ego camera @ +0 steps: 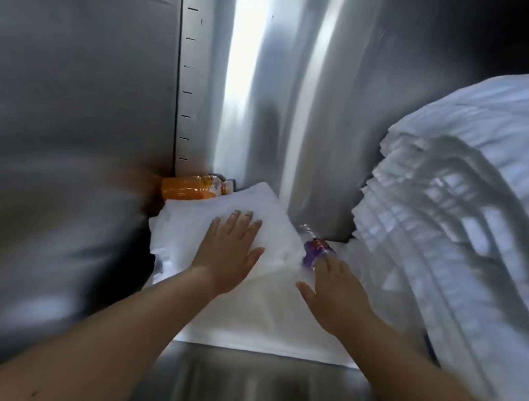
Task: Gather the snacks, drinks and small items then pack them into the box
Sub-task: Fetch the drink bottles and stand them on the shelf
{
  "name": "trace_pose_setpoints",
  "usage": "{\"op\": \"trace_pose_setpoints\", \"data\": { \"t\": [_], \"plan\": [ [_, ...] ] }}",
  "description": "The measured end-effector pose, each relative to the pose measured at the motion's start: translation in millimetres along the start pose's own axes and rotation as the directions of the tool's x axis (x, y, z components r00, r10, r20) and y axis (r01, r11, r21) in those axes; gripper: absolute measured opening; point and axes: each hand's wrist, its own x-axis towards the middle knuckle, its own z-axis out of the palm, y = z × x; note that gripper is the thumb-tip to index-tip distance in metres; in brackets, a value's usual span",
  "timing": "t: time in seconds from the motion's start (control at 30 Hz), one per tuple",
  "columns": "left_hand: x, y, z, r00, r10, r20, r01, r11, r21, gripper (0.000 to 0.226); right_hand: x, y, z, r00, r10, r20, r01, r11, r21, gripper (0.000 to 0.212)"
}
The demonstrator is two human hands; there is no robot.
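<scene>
Drinks being gathered from a steel-lined compartment; nothing is gripped yet.

The left hand [231, 247] is laid flat, fingers straight, on a soft, crinkled white packet [178, 231]. The right hand [338, 292] is stretched out loosely, with its fingertips [325, 262] at the purple-labelled bottle [314, 248], which lies on its side just beside the packet. A firm grasp cannot be made out. An orange bottle [192, 187], clear plastic and rounded, lies in the back left corner against the brushed-metal wall [69, 65]. A ribbed white stack [458, 238] (badly blurred) is seen on the right. The gathering step is judged to be in hand: next, fingers must be curled round the slick purple bottle. The box is not in view.
</scene>
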Motion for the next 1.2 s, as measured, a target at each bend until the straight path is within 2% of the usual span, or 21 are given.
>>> {"op": "trace_pose_setpoints", "data": {
  "t": [0.13,0.3,0.47,0.6,0.8,0.93,1.03,1.2],
  "plan": [
    [5,-17,22,0.999,0.045,-0.020,-0.044,0.998,0.045,0.058,41,8,19,0.997,0.059,-0.052,-0.056,0.997,0.059,0.064],
    [0,-14,39,0.995,0.047,-0.089,-0.041,0.997,0.063,0.059,81,17,45,0.990,0.143,-0.021,-0.141,0.987,0.072,0.056],
    [0,-16,42,0.995,0.041,-0.096,-0.036,0.998,0.058,0.060,73,20,71,0.981,0.165,-0.100,-0.178,0.974,-0.141,0.054],
    [0,-14,44,0.995,0.029,-0.099,-0.023,0.998,0.056,0.059,75,16,77,0.976,0.176,-0.127,-0.200,0.957,-0.210,0.053],
    [-3,-12,40,0.994,0.035,-0.106,-0.027,0.997,0.073,0.059,71,14,72,0.985,0.154,-0.083,-0.170,0.953,-0.251,0.057],
    [-2,-11,42,0.992,0.031,-0.121,-0.021,0.996,0.083,0.058,55,14,64,0.982,0.172,-0.082,-0.184,0.969,-0.166,0.050],
    [-1,-10,40,0.991,0.036,-0.129,-0.029,0.998,0.063,0.057,45,12,61,0.984,0.153,-0.087,-0.163,0.979,-0.123,0.053],
    [6,-13,21,0.989,0.044,-0.141,-0.054,0.996,-0.068,0.052,41,12,60,0.981,0.166,-0.096,-0.176,0.979,-0.105,0.056]
  ]
}}
